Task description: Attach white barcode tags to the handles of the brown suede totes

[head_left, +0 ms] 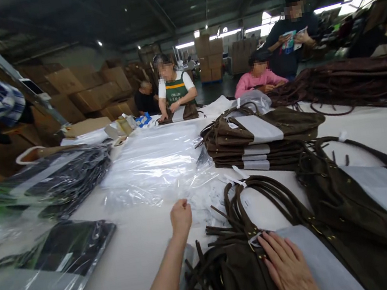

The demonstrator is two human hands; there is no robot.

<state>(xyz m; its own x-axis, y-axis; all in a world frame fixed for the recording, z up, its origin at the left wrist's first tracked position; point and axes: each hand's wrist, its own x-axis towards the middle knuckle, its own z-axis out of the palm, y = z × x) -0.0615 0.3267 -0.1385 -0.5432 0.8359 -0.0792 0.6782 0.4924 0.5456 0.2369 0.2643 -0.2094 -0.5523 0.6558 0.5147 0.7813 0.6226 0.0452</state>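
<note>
My right hand lies flat with fingers stretched on a dark brown bag in front of me. It touches the bag near a strap buckle and the edge of a pale wrapping sheet. My left hand is held over the table with its fingers curled closed; whatever it may pinch is hidden. Just beyond and right of it are small white crumpled packets. A pile of clear plastic sleeves lies farther off. Dark strap handles loop up from the bag.
Stacked brown bags stand at the right, with another brown bag nearer. Plastic-wrapped dark bags and a single wrapped bag lie left. Co-workers, one in a green apron, are across the white table.
</note>
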